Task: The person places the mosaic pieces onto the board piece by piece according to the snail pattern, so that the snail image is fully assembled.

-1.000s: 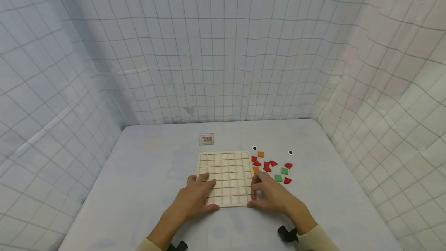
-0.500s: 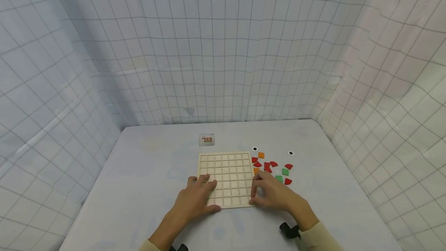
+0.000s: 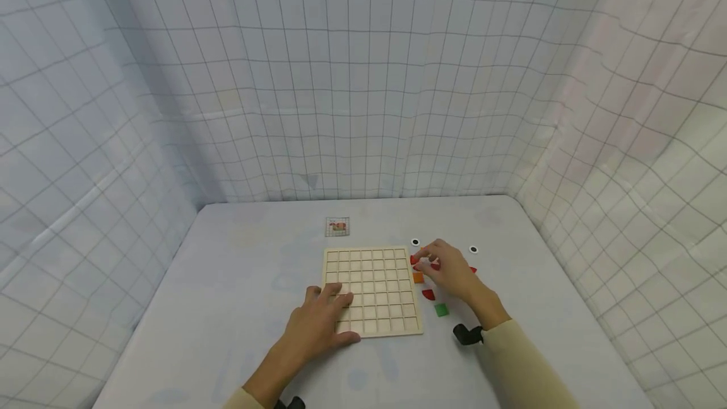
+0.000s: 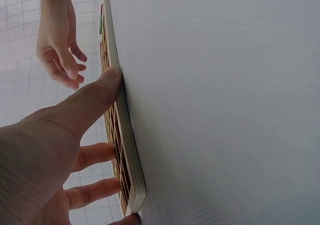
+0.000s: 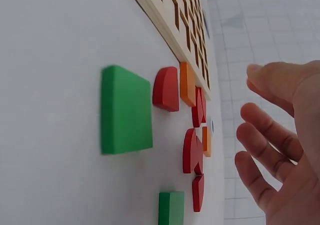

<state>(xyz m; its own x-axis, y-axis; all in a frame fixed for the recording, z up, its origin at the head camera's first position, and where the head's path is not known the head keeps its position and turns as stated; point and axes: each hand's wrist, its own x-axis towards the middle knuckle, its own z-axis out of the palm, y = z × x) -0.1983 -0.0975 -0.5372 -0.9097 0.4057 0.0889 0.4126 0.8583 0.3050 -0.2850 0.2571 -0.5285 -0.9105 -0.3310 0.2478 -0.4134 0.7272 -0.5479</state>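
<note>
A pale wooden grid board (image 3: 375,302) lies flat on the white table. My left hand (image 3: 315,320) rests on its front left part, fingers spread over the grid. In the left wrist view the thumb (image 4: 95,97) presses at the board's front edge. My right hand (image 3: 451,270) hovers over the loose pieces by the board's right side, its fingers slightly bent and holding nothing. Below it are a green square piece (image 5: 130,115), a red rounded piece (image 5: 167,90) and an orange piece (image 5: 188,85) close to the board. More red pieces (image 5: 190,152) lie farther back, partly hidden in the head view.
A small card with an animal picture (image 3: 337,226) lies behind the board. Two white rings with black centres, one ring (image 3: 415,242) near the board's far corner and another ring (image 3: 474,249) farther right, sit at the back. Grid-patterned white curtains (image 3: 363,112) surround the table.
My right hand has lifted from the board's right edge and moved back over the pieces. A green square and a red piece now lie nearer the board's right side. My left hand stays put.
</note>
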